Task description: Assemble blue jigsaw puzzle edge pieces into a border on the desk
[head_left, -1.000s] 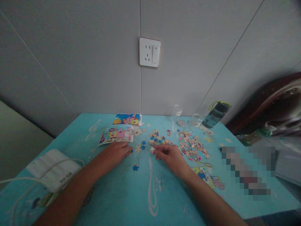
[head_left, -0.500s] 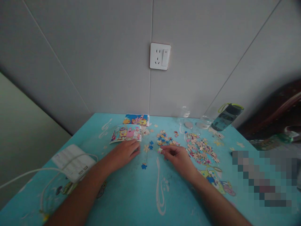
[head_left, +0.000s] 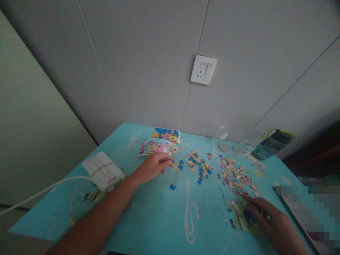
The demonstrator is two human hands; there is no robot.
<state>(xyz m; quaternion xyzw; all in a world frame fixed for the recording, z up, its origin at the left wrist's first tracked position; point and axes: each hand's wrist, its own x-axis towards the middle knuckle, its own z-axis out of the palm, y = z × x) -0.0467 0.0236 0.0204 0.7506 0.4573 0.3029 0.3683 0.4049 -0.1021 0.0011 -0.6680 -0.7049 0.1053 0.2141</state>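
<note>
Apparently sorted in part, with pile of puzzle pieces [head_left: 236, 176] remaining. Note left hand [head_left: 154, 165] and right hand [head_left: 272, 219] apart, with unclear grips.

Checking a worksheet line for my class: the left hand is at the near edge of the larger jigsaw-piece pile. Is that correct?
The side is wrong: the head view shows the right hand at the near edge of the larger jigsaw-piece pile.
</note>
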